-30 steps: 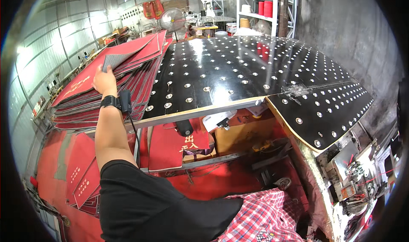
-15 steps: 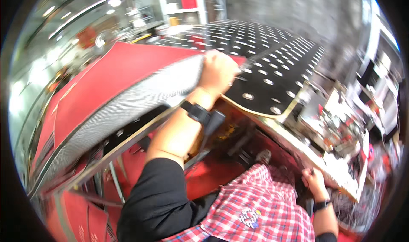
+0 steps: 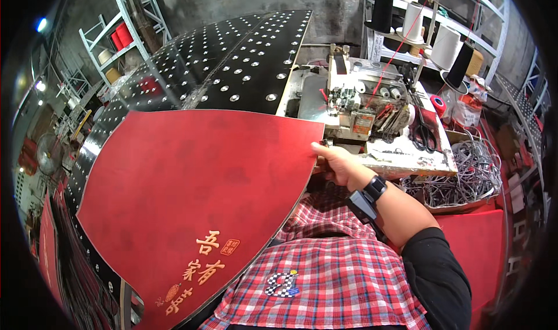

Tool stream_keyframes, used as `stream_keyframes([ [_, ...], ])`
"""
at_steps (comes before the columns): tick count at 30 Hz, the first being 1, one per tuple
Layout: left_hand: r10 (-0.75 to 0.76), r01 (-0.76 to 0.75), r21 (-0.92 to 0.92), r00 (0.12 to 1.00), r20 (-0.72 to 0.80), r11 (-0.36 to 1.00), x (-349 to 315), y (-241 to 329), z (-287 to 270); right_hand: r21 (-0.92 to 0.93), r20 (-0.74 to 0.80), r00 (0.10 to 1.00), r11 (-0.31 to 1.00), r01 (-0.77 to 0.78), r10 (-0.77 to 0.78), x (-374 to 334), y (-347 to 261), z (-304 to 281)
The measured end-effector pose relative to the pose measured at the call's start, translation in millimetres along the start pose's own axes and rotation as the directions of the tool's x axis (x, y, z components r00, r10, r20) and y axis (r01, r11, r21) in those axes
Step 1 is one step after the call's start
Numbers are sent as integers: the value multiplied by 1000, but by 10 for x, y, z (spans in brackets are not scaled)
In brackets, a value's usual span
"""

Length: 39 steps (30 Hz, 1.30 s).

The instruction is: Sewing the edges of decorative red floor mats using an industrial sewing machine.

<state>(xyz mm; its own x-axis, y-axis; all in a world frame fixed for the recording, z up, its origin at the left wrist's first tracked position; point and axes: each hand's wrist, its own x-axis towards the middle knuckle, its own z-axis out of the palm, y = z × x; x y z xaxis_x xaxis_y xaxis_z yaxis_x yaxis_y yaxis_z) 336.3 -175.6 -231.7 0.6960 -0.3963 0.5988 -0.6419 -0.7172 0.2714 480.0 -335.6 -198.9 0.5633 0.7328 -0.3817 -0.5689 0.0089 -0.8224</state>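
Note:
A large red mat [image 3: 192, 179] with curved edges and gold printed lettering spreads across the front left, partly over the black table. My right hand [image 3: 343, 166] is closed on its right-hand corner, thumb on top and the other fingers beneath, mostly hidden. Just beyond that corner stands an overlock sewing machine [image 3: 360, 106] with red thread running down to it. My left hand is out of sight; the mat covers the area on that side.
Black tabletop [image 3: 250, 57] with rows of silver discs lies behind the mat. Black scissors [image 3: 423, 137] rest right of the machine, near thread cones [image 3: 446, 44]. A box of grey trimmings [image 3: 459, 176] stands at the right. Stacked mats [image 3: 49, 243] hang at the left.
The view has swung right toward the sewing machine. The red mat, lifted at its edge by my left hand before, now lies spread in front. My right hand has come up onto its corner.

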Motion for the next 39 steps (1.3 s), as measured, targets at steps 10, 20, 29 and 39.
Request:
stream_keyframes([
  [10,-620,922,171,362,-696,347,-2496,916,-2287,528,-314,948,820,219,-51,500,98,-173],
  [20,-598,870,-452,-259,-759,197,-3462,737,-2751,438,-341,924,840,320,-174,603,16,-426],
  [29,-751,825,-525,-208,-626,209,-3053,300,-2375,-275,-313,923,952,135,-222,112,242,-404],
  [39,-851,875,-415,-7,-525,249,-3051,-444,-2515,-205,-42,999,978,-32,24,-119,423,-414],
])
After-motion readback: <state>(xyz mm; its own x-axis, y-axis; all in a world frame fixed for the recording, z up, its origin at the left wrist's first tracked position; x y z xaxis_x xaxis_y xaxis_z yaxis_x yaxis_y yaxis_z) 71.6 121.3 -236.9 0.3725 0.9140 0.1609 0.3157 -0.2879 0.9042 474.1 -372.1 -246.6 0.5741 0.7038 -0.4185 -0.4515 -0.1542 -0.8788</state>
